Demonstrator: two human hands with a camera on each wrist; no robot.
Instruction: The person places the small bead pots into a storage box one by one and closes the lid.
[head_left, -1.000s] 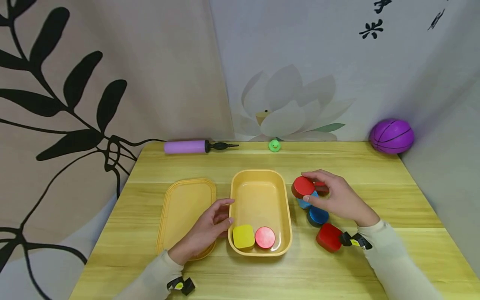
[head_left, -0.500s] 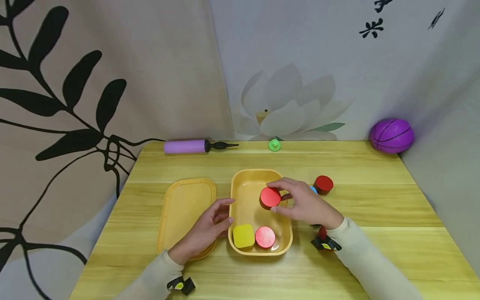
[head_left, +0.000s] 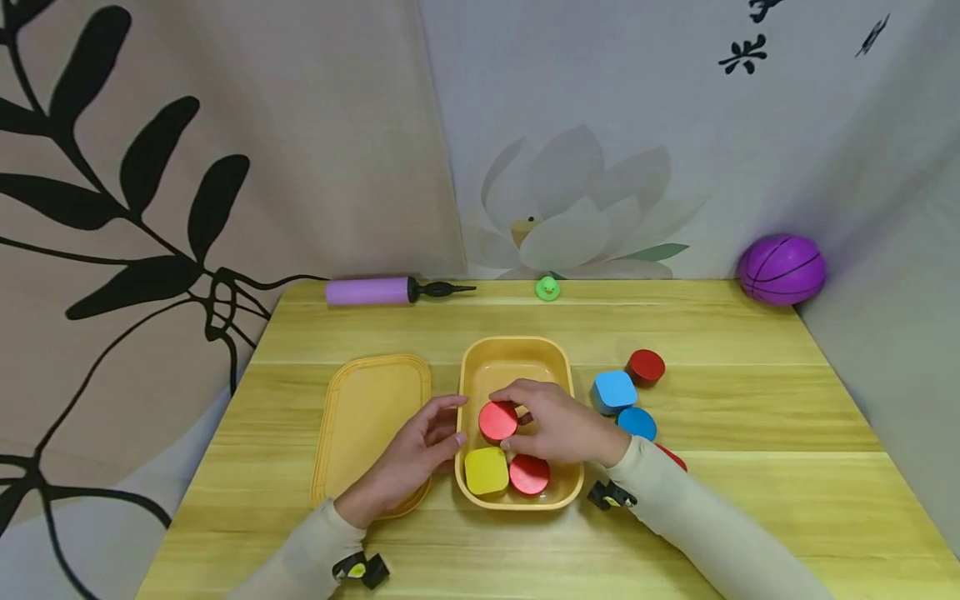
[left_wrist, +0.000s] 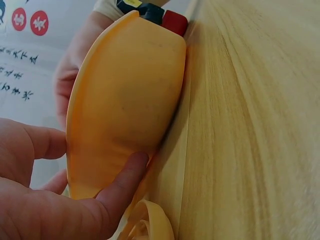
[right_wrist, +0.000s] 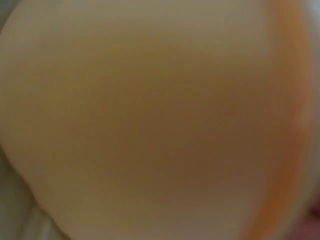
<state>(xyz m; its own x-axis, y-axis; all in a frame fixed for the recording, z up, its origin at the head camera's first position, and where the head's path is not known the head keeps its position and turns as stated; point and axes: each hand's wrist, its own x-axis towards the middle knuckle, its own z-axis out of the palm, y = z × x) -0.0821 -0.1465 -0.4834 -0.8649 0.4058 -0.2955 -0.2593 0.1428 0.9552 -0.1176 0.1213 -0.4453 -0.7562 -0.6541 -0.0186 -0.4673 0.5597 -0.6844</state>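
A yellow-orange tray-like box [head_left: 517, 350] stands on the table. Inside it, a yellow square block [head_left: 487, 472] and a pinkish-red round block [head_left: 529, 474] lie side by side at the near end. My right hand [head_left: 562, 423] reaches into the box and pinches another red round block [head_left: 498, 422] between thumb and fingers, just behind the yellow one. At the box's left side, my left hand [head_left: 418, 446] rests thumb and fingertips on the outer wall; the left wrist view shows this thumb [left_wrist: 122, 180] against the wall. The right wrist view is a blur.
Right of the box sit a dark red round block [head_left: 646, 367], a light blue square block [head_left: 614, 392], a blue round block [head_left: 637, 423] and a partly hidden red block [head_left: 672, 457]. A matching lid [head_left: 378, 417] lies left. Behind are a purple pump [head_left: 369, 291], green duck [head_left: 548, 288] and purple ball [head_left: 782, 269].
My right hand has carried the red round block leftward from above the blue blocks into the box, down beside the yellow block. My left hand has stayed at the box's side.
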